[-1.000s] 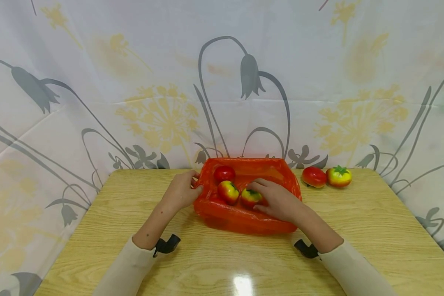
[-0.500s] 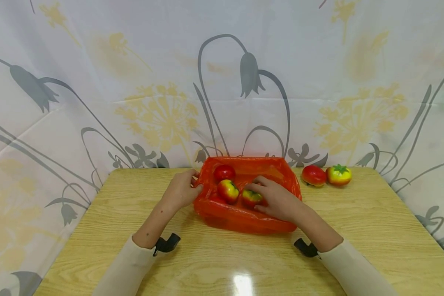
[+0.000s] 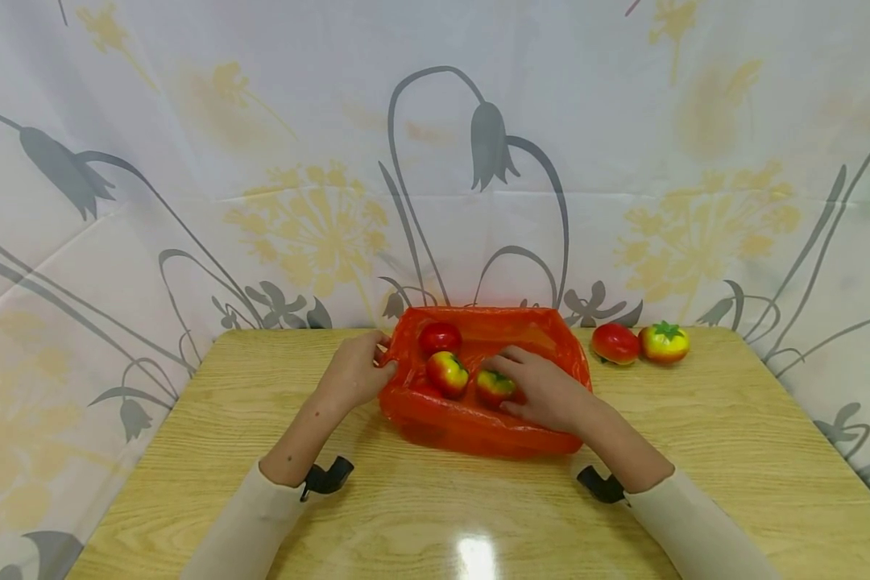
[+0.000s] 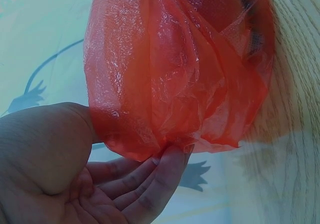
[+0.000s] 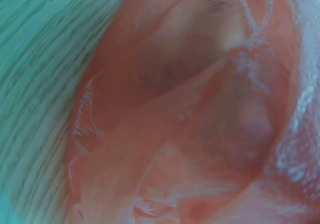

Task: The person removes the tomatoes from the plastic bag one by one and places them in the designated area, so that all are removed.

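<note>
Bag of translucent red-orange plastic [image 3: 478, 439] is standing, mouth upward, on a pale yellow wood-grain table [image 3: 406, 519]. Left hand [image 3: 355, 372] is pinching the bag's rim at its left end; left wrist view is showing thumb and fingers gathering the thin, crinkled film between them. Right hand [image 3: 547, 393] is reaching over the bag's front right rim, with fingers and thumb curling round a glossy yellow-and-red fruit with a dark green top [image 3: 495, 390]. That fruit is sitting inside the bag, near the front wall. Right wrist view is mostly showing blurred red film; finger detail there, cannot tell.

Also inside the bag: a rounded yellow-and-red fruit [image 3: 447, 375] is lying just left of the gripped one, and a shiny deep-red round fruit [image 3: 440, 340] is lying behind it, toward the bag's back left corner.

Outside, beyond the bag's right end: a red oval fruit [image 3: 615, 345] is lying close by, and a yellow-and-red fruit with a bright green leafy crown [image 3: 664, 345] is sitting beside it, farther from the bag. Behind the bag, a white cloth with grey and yellow flower prints [image 3: 435, 234] is hanging. Cream sleeves [image 3: 239, 532] are covering the forearms in front of the bag.
</note>
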### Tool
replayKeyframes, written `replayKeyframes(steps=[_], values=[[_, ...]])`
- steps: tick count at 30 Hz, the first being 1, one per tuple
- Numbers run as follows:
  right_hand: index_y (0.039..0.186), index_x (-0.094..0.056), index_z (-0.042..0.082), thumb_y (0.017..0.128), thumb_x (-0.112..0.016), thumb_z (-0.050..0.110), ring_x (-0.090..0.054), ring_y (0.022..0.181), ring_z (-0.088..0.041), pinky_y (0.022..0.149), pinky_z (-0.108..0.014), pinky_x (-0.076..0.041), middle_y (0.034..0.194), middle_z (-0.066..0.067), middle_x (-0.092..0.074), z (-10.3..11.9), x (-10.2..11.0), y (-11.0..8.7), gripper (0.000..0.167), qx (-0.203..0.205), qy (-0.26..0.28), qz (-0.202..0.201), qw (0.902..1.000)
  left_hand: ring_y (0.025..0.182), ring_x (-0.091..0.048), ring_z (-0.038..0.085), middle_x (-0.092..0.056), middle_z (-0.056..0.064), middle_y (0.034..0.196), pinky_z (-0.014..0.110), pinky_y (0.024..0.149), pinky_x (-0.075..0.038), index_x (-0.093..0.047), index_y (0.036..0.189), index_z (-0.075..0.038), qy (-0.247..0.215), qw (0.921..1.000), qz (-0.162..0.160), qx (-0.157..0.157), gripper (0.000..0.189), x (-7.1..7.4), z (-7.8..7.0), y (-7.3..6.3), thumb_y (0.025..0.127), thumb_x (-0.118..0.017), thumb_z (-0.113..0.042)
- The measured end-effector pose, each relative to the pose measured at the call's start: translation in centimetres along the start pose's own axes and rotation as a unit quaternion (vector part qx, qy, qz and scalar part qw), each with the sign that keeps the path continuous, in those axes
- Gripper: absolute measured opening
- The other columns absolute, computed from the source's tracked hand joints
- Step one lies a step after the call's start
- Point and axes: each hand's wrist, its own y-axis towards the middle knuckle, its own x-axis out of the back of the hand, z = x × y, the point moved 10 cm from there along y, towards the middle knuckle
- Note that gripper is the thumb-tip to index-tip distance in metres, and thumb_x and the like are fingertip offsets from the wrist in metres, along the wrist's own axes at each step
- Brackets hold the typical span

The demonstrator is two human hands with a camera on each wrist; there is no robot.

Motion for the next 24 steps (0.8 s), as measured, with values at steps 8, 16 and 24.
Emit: replayKeyframes(steps=[8, 16, 24], values=[[0.141, -0.064, 0.014, 0.088, -0.087, 0.016, -0.062, 0.120, -0.030, 0.106, -0.051, -0.054, 0.133, -0.009, -0.061, 0.2, 0.5, -0.1, 0.058, 0.004, -0.007, -0.006, 1.0000, 0.075, -0.066, 0.022, -0.074, 0.014, 0.097, 0.032, 0.065, -0.062, -0.068, 0.125, 0.001, 0.001, 1.0000, -0.003, -0.003, 0.033, 0.1, 0.0, 0.0, 0.096, -0.073, -0.013], [0.142, -0.064, 0.015, 0.088, -0.086, 0.014, -0.061, 0.123, -0.031, 0.107, -0.052, -0.054, 0.134, -0.008, -0.061, 0.3, 1.5, -0.4, 0.058, -0.001, -0.005, -0.015, 0.9999, 0.074, -0.066, 0.022, -0.074, 0.014, 0.098, 0.032, 0.065, -0.062, -0.068, 0.124, 0.001, 0.003, 1.0000, -0.002, -0.002, 0.032, 0.0, 0.0, 0.0, 0.095, -0.073, -0.014], [0.141, -0.065, 0.016, 0.087, -0.087, 0.012, -0.060, 0.124, -0.028, 0.104, -0.049, -0.056, 0.135, -0.006, -0.062, 0.6, 3.0, -0.9, 0.058, 0.002, -0.002, -0.039, 0.9992, 0.074, -0.066, 0.022, -0.074, 0.013, 0.097, 0.032, 0.065, -0.062, -0.068, 0.124, 0.000, 0.002, 1.0000, -0.002, -0.002, 0.032, 0.0, 0.0, 0.0, 0.095, -0.073, -0.014]])
